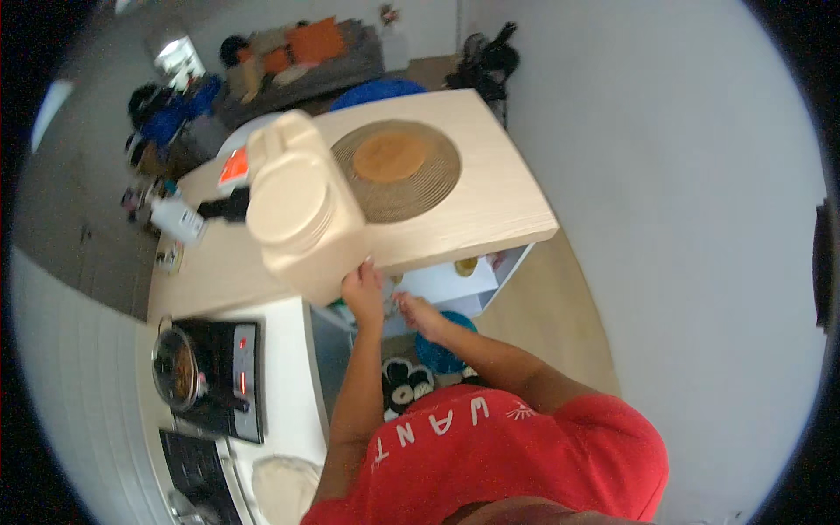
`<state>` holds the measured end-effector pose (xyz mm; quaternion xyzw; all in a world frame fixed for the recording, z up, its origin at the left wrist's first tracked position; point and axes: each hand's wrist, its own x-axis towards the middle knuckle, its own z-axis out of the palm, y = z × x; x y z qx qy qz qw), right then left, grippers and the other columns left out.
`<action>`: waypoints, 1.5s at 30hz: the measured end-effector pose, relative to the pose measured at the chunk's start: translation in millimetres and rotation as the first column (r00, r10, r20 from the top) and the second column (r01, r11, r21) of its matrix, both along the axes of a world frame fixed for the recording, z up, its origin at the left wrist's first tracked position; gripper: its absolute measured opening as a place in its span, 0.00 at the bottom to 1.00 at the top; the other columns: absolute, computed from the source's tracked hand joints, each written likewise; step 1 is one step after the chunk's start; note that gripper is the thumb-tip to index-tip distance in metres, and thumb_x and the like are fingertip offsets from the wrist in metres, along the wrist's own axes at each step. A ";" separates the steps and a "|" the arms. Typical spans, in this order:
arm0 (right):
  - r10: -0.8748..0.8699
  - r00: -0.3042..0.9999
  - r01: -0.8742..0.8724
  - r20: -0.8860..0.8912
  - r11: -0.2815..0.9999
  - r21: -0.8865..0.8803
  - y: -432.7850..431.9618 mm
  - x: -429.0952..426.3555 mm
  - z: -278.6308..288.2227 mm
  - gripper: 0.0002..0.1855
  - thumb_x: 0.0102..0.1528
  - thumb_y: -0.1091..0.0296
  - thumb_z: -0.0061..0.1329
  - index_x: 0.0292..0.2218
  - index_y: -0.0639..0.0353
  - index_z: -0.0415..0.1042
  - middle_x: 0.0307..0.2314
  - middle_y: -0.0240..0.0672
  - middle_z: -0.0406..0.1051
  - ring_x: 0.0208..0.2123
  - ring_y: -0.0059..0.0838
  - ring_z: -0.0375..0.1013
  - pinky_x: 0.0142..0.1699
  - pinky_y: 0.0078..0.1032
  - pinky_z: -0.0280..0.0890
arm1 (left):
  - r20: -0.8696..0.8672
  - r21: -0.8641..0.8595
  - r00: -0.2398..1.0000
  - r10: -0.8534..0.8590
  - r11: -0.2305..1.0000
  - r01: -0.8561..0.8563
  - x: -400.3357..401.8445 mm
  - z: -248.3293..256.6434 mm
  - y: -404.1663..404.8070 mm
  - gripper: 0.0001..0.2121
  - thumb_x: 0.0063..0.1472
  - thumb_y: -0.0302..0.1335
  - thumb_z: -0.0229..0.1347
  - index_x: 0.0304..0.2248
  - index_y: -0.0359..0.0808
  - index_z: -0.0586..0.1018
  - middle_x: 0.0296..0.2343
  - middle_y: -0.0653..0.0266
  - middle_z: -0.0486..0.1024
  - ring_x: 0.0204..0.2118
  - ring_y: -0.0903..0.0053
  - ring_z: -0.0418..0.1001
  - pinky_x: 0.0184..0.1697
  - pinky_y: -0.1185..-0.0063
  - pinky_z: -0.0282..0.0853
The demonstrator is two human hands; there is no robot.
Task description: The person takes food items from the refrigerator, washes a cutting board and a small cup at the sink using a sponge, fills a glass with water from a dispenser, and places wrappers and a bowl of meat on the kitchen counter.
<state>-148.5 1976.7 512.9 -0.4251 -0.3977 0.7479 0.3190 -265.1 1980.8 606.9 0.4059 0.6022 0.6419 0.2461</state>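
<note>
My left hand (364, 295) is at the front edge of the wooden countertop (472, 226), its fingertips by the lower corner of a large beige plastic container (289, 203) with a round lid. Whether those fingers grip anything is unclear. My right hand (420, 316) is just to its right and lower, in front of the white shelf (446, 282) under the countertop. Its fingers are bent together near the left hand; blur hides anything between them. On that shelf stands a small jar (466, 266) with yellowish contents. Behind the container lies a round woven placemat (426, 193) bearing a brown disc (389, 156).
At left, a lidded pan (176, 367) sits on an induction cooktop (246, 387) with red lights lit. A blue bucket (443, 351) stands on the floor below my right arm. A white bottle (177, 220) is on the countertop's left. A wall (689, 230) runs along the right.
</note>
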 end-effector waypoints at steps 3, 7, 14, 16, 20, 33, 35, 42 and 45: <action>0.090 0.996 -0.090 0.000 0.993 -0.081 -2.7 -5.5 7.9 0.23 0.50 0.38 0.42 0.23 0.49 0.64 0.17 0.23 0.57 0.19 0.20 0.52 0.23 0.23 0.46 | 0.060 -0.054 0.998 0.010 0.998 -0.007 -9.4 -3.5 -2.8 0.09 0.61 0.28 0.47 0.27 0.30 0.73 0.14 0.70 0.65 0.13 0.86 0.61 0.14 0.83 0.57; 0.072 0.997 -0.072 0.038 0.997 0.011 -2.8 -9.5 8.9 0.16 0.53 0.45 0.42 0.28 0.48 0.65 0.14 0.19 0.53 0.16 0.17 0.49 0.21 0.19 0.46 | 0.164 0.000 0.986 0.017 1.000 -0.017 -8.3 -8.6 -4.4 0.10 0.60 0.28 0.47 0.26 0.31 0.74 0.13 0.70 0.64 0.13 0.87 0.59 0.13 0.84 0.56; 0.047 0.998 -0.044 0.044 0.997 -0.059 13.6 3.6 5.1 0.22 0.51 0.41 0.43 0.30 0.53 0.68 0.19 0.25 0.57 0.20 0.19 0.53 0.24 0.20 0.48 | 0.019 -0.053 0.996 -0.093 0.994 0.094 -6.7 10.8 1.0 0.11 0.61 0.30 0.47 0.27 0.30 0.74 0.15 0.67 0.67 0.14 0.85 0.62 0.17 0.84 0.59; 0.047 0.999 -0.045 0.018 0.995 -0.093 0.6 -9.5 16.1 0.21 0.50 0.42 0.44 0.27 0.53 0.67 0.18 0.24 0.55 0.19 0.18 0.51 0.23 0.19 0.46 | -0.031 -0.056 0.997 -0.075 0.996 0.073 -18.1 11.9 -10.2 0.12 0.61 0.30 0.47 0.26 0.30 0.74 0.15 0.68 0.68 0.14 0.85 0.62 0.16 0.84 0.58; 0.044 0.999 -0.045 -0.021 0.998 -0.046 -5.2 -15.7 34.0 0.21 0.50 0.42 0.45 0.25 0.52 0.65 0.18 0.24 0.53 0.18 0.19 0.49 0.22 0.20 0.46 | 0.072 -0.097 0.988 -0.135 0.985 0.142 -28.9 13.0 -22.7 0.13 0.62 0.31 0.45 0.25 0.31 0.73 0.14 0.67 0.68 0.14 0.87 0.61 0.17 0.84 0.59; 0.027 1.000 -0.027 -0.007 0.999 -0.042 1.6 -15.0 31.4 0.23 0.48 0.40 0.47 0.22 0.52 0.63 0.17 0.25 0.54 0.18 0.19 0.50 0.23 0.22 0.47 | -0.166 -0.119 0.986 0.004 0.993 -0.024 -30.6 16.9 -13.2 0.11 0.61 0.28 0.45 0.29 0.28 0.75 0.12 0.64 0.68 0.13 0.80 0.64 0.18 0.80 0.58; 0.040 0.999 -0.041 -0.019 0.998 -0.050 -0.1 -19.6 33.1 0.23 0.48 0.40 0.47 0.22 0.52 0.64 0.17 0.24 0.54 0.18 0.19 0.50 0.23 0.21 0.47 | -0.084 -0.114 0.996 -0.020 0.993 0.010 -36.8 17.1 -19.7 0.11 0.61 0.29 0.46 0.30 0.28 0.75 0.12 0.64 0.69 0.14 0.80 0.65 0.18 0.80 0.59; -0.019 1.000 0.018 -0.020 0.998 -0.063 5.7 -2.7 36.8 0.21 0.49 0.42 0.47 0.22 0.51 0.63 0.16 0.23 0.54 0.16 0.18 0.48 0.21 0.19 0.45 | -0.563 0.016 0.826 0.026 1.000 -0.021 -22.7 168.4 -60.3 0.14 0.57 0.38 0.51 0.33 0.35 0.78 0.17 0.63 0.73 0.20 0.75 0.71 0.26 0.77 0.65; 0.003 1.000 -0.006 -0.029 0.995 -0.104 -0.1 -15.8 39.4 0.20 0.50 0.45 0.47 0.20 0.48 0.60 0.14 0.21 0.52 0.15 0.16 0.48 0.19 0.17 0.43 | -0.899 0.130 0.384 0.211 0.965 -0.226 -73.6 233.1 -23.1 0.26 0.50 0.50 0.54 0.46 0.43 0.74 0.46 0.54 0.66 0.48 0.63 0.62 0.51 0.74 0.56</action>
